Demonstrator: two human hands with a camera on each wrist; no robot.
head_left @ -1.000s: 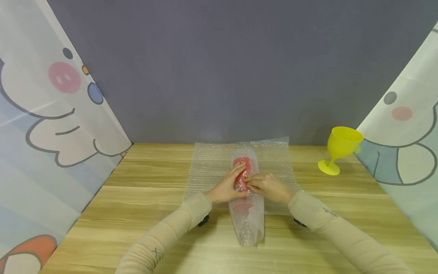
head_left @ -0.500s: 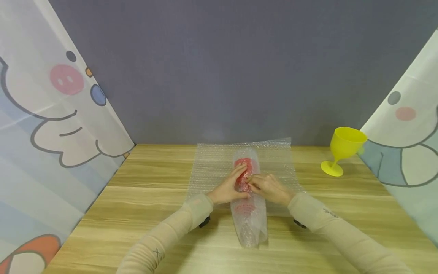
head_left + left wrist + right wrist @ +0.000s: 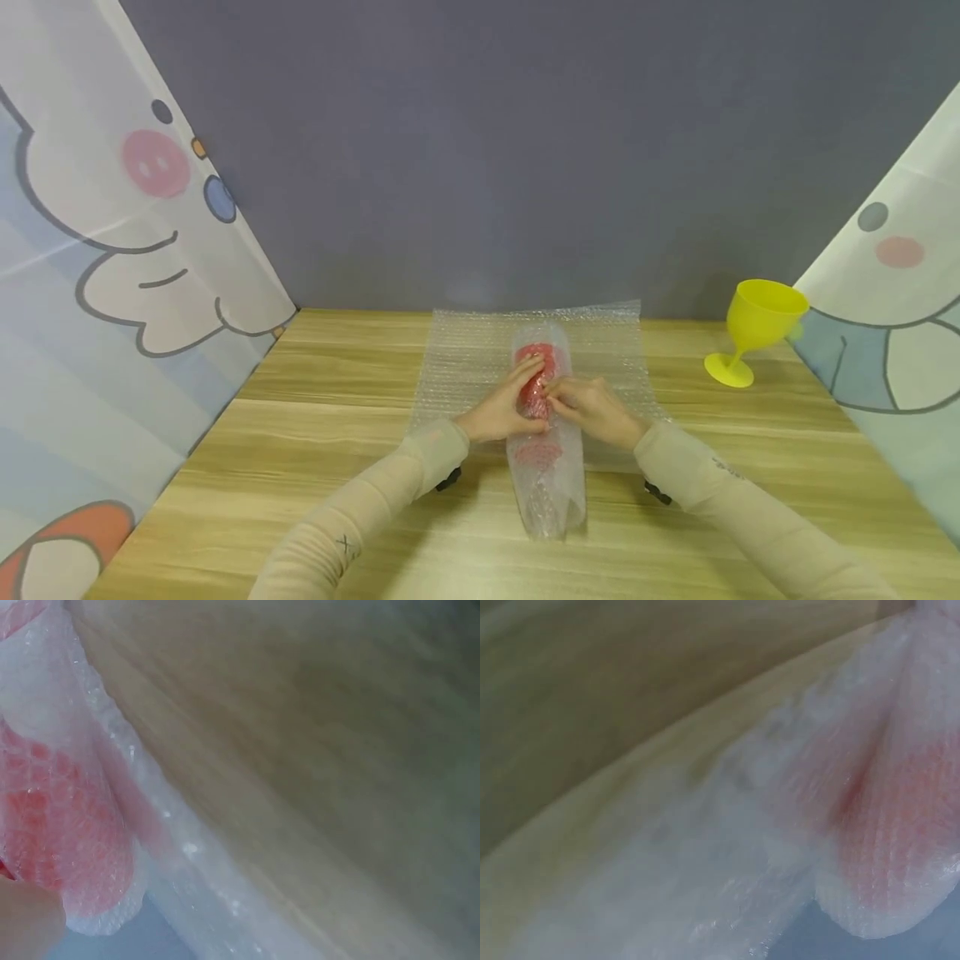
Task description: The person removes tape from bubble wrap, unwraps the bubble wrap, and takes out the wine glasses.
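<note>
Squarely between the two hands lies a bubble-wrapped bundle [image 3: 544, 448] with a red thing [image 3: 538, 354] showing through it, its long axis running near to far on the desk [image 3: 315, 433] and so crossing the line from hand to hand. Both hands touch it at its middle part, so neither is nearer: the left hand [image 3: 504, 413] sets its grip across it from the left, fingers spread and fairly straight on the far part of the hold, thumb on the near part; the right hand [image 3: 596, 408] comes in from the right, its fingertips drawn together and, it seems, pinching the wrap on the upper side, though the pinch itself is too small to be sure of. Underneath, the bubble-wrap sheet [image 3: 461, 358] spreads left and right, its far edge reaching the grey panel [image 3: 480, 167], which limits movement that way, while the bundle's near end reaches past the sheet onto the wood, between the forearms; more room lies to the left than to the right, where a yellow goblet [image 3: 761, 317] stands near the far edge, well apart from the right hand
</note>
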